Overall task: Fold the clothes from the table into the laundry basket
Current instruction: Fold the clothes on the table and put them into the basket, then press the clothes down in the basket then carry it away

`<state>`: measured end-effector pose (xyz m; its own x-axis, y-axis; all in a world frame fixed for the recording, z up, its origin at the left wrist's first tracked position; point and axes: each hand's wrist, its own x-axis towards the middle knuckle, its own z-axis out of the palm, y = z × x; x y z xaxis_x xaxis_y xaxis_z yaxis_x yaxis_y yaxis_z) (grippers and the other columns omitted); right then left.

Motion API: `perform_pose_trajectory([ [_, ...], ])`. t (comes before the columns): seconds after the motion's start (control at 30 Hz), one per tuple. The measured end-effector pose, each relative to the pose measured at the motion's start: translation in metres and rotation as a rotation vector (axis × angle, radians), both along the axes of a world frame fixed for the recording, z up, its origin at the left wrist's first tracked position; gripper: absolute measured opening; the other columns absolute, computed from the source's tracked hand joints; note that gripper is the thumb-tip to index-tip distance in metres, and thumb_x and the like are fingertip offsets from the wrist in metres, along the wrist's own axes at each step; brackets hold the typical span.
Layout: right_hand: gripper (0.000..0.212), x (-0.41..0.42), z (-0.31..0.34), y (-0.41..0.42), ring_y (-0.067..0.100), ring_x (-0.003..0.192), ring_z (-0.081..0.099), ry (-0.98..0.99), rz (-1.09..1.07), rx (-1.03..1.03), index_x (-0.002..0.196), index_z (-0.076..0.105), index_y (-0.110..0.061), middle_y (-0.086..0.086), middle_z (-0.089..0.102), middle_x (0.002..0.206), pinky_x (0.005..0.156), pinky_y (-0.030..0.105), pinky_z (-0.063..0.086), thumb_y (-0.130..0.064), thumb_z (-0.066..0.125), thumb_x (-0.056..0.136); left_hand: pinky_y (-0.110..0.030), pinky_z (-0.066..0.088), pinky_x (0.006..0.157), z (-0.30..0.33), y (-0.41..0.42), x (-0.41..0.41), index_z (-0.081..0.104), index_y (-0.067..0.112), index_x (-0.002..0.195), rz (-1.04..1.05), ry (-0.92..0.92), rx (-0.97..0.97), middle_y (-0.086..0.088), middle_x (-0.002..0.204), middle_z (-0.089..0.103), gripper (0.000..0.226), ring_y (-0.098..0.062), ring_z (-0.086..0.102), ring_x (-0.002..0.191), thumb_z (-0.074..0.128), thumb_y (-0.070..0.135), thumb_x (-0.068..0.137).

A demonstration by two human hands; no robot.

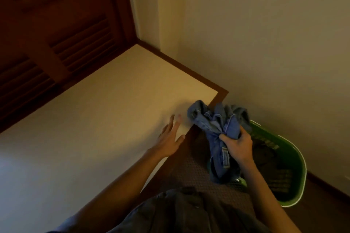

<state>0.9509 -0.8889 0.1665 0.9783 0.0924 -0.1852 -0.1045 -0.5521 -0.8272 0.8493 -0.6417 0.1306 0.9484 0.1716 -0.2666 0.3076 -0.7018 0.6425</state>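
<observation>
Denim garment (pixel 217 125) bunched in clenched right hand (pixel 237 144) above green laundry basket (pixel 295 174), left hand (pixel 171 139) splayed flat, empty, on table (pixel 94 119) beside basket

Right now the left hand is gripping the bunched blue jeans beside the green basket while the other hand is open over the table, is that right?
Not quite: the right hand grips the bunched blue jeans beside the green basket. The left hand is the open one over the table. The head view shows this.

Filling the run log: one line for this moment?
right hand: grips bunched jeans | left hand: open, over table edge | basket: on floor, right
</observation>
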Motion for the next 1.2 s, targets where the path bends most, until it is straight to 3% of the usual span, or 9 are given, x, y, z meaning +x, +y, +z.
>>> perform_pose_trajectory([
  [0.07,0.059,0.011,0.013,-0.038,0.030,0.097,0.068,-0.004,-0.053,0.034,0.128,0.062,-0.013,0.011,0.070,0.114,0.084,0.048,0.058,-0.020,0.085,0.075,-0.061,0.021,0.117,0.006,-0.021,0.030,-0.026,0.053,0.145,0.015,0.038,-0.025,-0.002,0.166,-0.014,0.081,-0.039,0.007,0.151,0.040,0.054,0.099],
  [0.17,0.063,0.027,0.032,-0.096,0.029,0.101,0.066,-0.093,-0.096,0.010,0.130,0.061,-0.011,0.012,0.068,0.121,0.085,0.044,0.055,-0.020,0.087,0.073,-0.063,0.007,0.119,0.009,-0.046,0.073,-0.011,0.048,0.153,-0.051,0.153,0.080,0.000,0.166,-0.016,0.069,-0.039,-0.006,0.151,0.035,0.054,0.102],
  [0.33,0.078,0.062,0.063,-0.182,0.030,0.111,0.059,-0.241,0.038,-0.128,0.133,0.059,-0.019,0.012,0.061,0.127,0.088,0.045,0.051,-0.048,0.079,0.064,-0.062,0.008,0.119,-0.005,-0.064,0.128,0.012,0.035,0.158,-0.042,0.257,0.202,-0.006,0.167,-0.009,0.064,-0.042,-0.004,0.150,0.041,0.046,0.102],
  [0.53,0.086,0.087,0.043,-0.224,0.035,0.144,0.026,-0.389,0.294,-0.715,0.150,0.041,-0.027,0.009,0.033,0.157,0.106,0.065,0.032,-0.046,0.080,0.076,-0.067,0.015,0.113,-0.019,-0.100,0.154,0.002,0.037,0.157,0.086,0.463,0.285,-0.011,0.165,-0.015,0.073,-0.045,-0.008,0.149,0.043,0.055,0.099],
  [0.63,0.089,0.088,-0.015,-0.236,0.028,0.153,0.006,-0.159,0.517,-0.903,0.155,0.026,-0.036,0.002,0.009,0.167,0.112,0.064,0.019,-0.049,0.072,0.080,-0.067,0.017,0.113,-0.029,-0.100,0.152,-0.004,0.039,0.157,0.076,0.470,0.347,-0.010,0.165,-0.019,0.077,-0.044,-0.009,0.149,0.044,0.056,0.098],
  [0.77,0.082,0.075,-0.080,-0.247,0.028,0.144,0.037,0.246,0.472,-0.542,0.151,0.033,-0.033,0.005,0.037,0.158,0.115,0.044,0.035,-0.034,0.076,0.080,-0.069,0.015,0.113,-0.038,-0.090,0.152,-0.002,0.042,0.156,0.067,0.444,0.325,-0.010,0.165,-0.018,0.078,-0.045,-0.009,0.149,0.048,0.052,0.098],
  [0.9,0.077,0.061,-0.103,-0.238,0.030,0.139,0.044,0.387,0.343,-0.383,0.153,0.035,-0.019,0.009,0.043,0.154,0.112,0.036,0.038,-0.028,0.073,0.087,-0.066,0.013,0.116,-0.041,-0.121,0.159,0.010,0.029,0.159,0.167,0.357,0.356,-0.013,0.165,-0.011,0.078,-0.044,-0.005,0.149,0.055,0.040,0.095],
  [1.03,0.073,0.067,-0.108,-0.235,0.036,0.131,0.052,0.425,0.207,-0.327,0.152,0.035,-0.021,0.013,0.050,0.148,0.105,0.045,0.046,-0.026,0.071,0.088,-0.055,0.007,0.121,-0.044,-0.180,0.179,0.016,0.032,0.157,-0.169,0.211,0.408,-0.014,0.166,-0.009,0.073,-0.038,-0.005,0.151,0.055,0.039,0.095],
  [1.2,0.059,0.078,-0.105,-0.236,0.035,0.122,0.059,0.424,0.065,-0.266,0.143,0.045,-0.023,0.010,0.060,0.137,0.098,0.048,0.051,-0.025,0.068,0.088,-0.054,0.014,0.121,-0.056,-0.223,0.210,0.031,0.034,0.152,-0.442,0.265,0.282,-0.014,0.164,0.012,0.065,-0.040,0.010,0.149,0.056,0.043,0.093],
])
